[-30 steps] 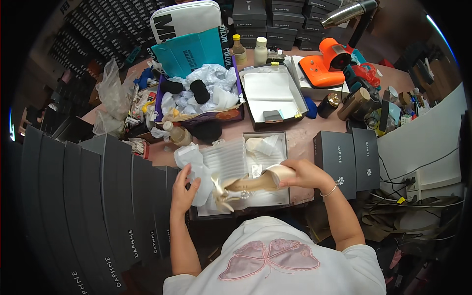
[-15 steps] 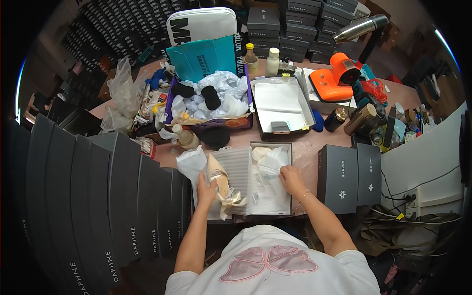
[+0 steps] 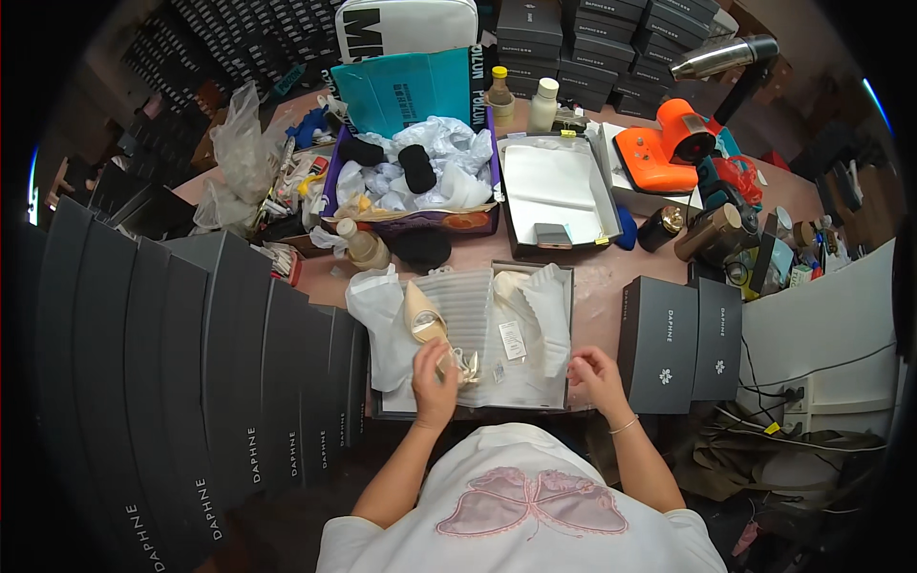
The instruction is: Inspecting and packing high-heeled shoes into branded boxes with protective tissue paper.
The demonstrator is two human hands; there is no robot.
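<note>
An open shoe box (image 3: 564, 277) lined with white tissue paper (image 3: 482, 315) lies in front of me. A beige heeled shoe (image 3: 422, 315) rests along the box's left side. My left hand (image 3: 435, 380) is down on that shoe's strap end, fingers curled around it. A second shoe (image 3: 508, 285), partly under tissue, lies at the box's upper right. My right hand (image 3: 594, 374) hovers at the box's lower right corner with fingers loosely bent, holding nothing. A small white tag (image 3: 512, 339) lies on the tissue between my hands.
Two closed dark boxes (image 3: 680, 346) sit right of the open one. A row of dark box lids (image 3: 191, 382) fans out on the left. Behind are an open empty box (image 3: 554, 196), a purple bin of tissue (image 3: 411, 181), bottles (image 3: 521, 95) and an orange device (image 3: 669, 153).
The shoe that both hands held over the box now lies along its left side. My right hand let go and drew back to the lower right corner; my left hand moved down the shoe.
</note>
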